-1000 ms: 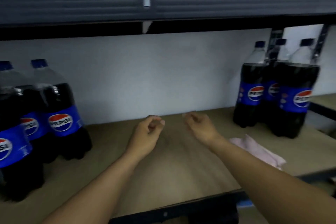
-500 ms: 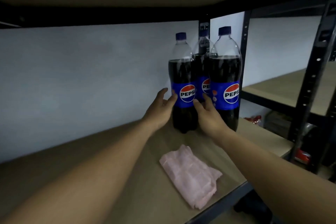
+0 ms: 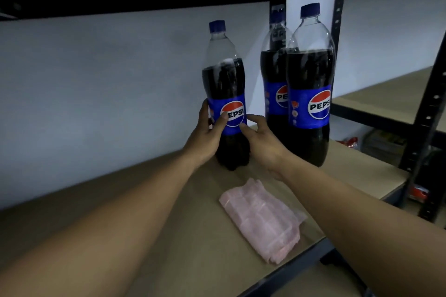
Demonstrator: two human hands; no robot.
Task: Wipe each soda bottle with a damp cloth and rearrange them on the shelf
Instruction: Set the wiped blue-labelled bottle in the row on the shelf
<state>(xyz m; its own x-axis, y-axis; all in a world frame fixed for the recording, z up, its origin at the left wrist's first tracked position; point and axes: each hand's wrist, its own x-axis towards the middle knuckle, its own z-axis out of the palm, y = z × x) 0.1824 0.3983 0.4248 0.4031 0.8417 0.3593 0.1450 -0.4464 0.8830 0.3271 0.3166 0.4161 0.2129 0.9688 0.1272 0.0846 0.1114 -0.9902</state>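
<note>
Evidently one bottle [image 3: 225,79] had been drawn out of the group: half a second earlier three stood bunched together with both hands only reaching their labels; now this one stood apart, to the left of the other two, about midway between the shelf's [image 3: 144,236] back and front edges. It appeared upright, base on or just above the board; contact could not be confirmed.

Front bottle [image 3: 311,75] and rear bottle [image 3: 274,67] stood together toward the shelf's right end, near the upright post.

Reading for the task: a bottle had been singled out for wiping, but no wiping had begun. The pink cloth [image 3: 260,219] lay folded near the front edge, untouched, below the right forearm.

Hand pose:
- Left hand [image 3: 205,137] gripped the bottle at its label, thumb across the front, fingers round the far left side, forearm stretched in low over the board.
- Right hand [image 3: 263,144] lay against the label's lower right, thumb touching, fingers loosely curved. Whether it truly gripped could not be told.

Judgement: the right hand would need to let go and fetch the cloth.
</note>
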